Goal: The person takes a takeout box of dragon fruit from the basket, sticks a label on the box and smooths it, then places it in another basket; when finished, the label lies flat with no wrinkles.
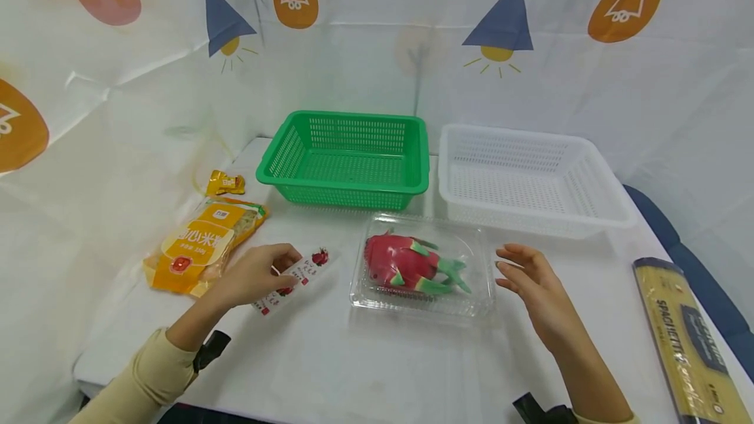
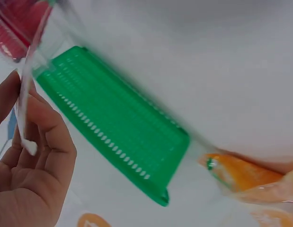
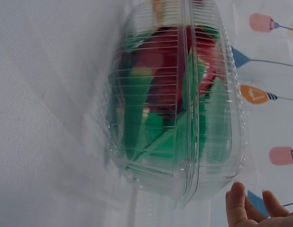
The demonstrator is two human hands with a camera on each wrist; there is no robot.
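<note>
Staged tabletop setup, probably a recording booth rather than a home. White-covered table (image 1: 365, 358) enclosed on three sides by a creased backdrop sheet (image 1: 365, 64) printed with cartoon lamps and bulbs. Groceries laid out beside two empty sorting baskets, green (image 1: 346, 159) and white (image 1: 527, 178).

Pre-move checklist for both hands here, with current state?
1. Left hand pinches the white sachet: ok.
2. Right hand is open beside the clear box, not touching it: ok.
3. Dragon fruit sits inside the box: ok; whether the lid is latched: cannot tell.
4. Green basket holds nothing: ok.
5. White basket holds nothing: ok.
6. Orange bag and spaghetti pack lie clear of the box: ok.
</note>
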